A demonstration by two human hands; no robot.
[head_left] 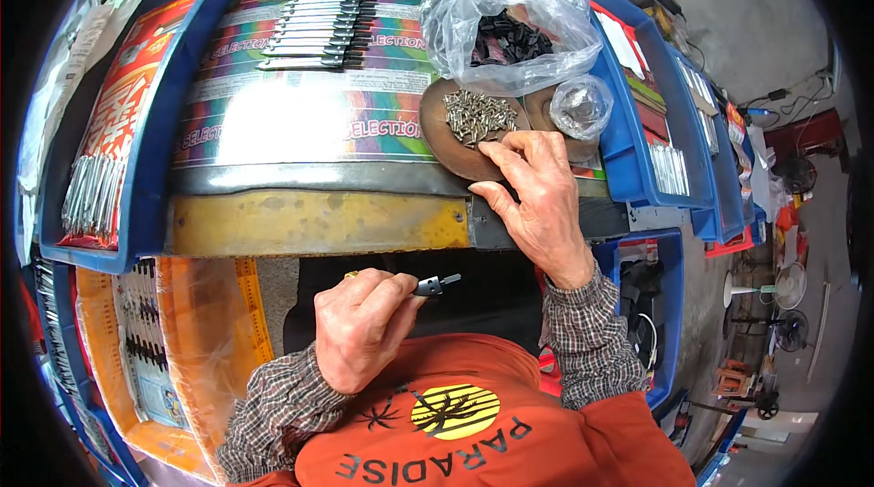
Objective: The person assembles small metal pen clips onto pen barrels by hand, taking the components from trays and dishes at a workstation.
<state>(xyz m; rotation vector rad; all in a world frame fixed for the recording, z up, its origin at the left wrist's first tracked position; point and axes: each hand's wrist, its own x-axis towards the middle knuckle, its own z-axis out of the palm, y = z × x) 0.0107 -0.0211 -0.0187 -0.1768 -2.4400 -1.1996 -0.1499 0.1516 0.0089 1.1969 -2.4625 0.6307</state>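
My left hand [362, 328] is closed around a small dark part with a slim silver tip [439, 285], held over my lap in front of the table edge. Most of that part is hidden in the fingers, so its kind does not show. Over the near rim of a brown dish [442, 143] is my right hand [537, 200], its thumb and forefinger apart and nothing visible between them. A pile of small metal screws [478, 118] lies in the dish, just beyond the fingertips. Slim silver pieces with black ends [319, 5] are lined up in a row farther back on the table.
Behind the dish stands a clear plastic bag [446, 27] holding black parts [510, 39], beside a smaller clear bag [581, 107]. Blue trays [146, 146] flank the table, with silver strips inside. An orange crate [209, 305] sits low at left; another blue bin [672, 305] is low at right.
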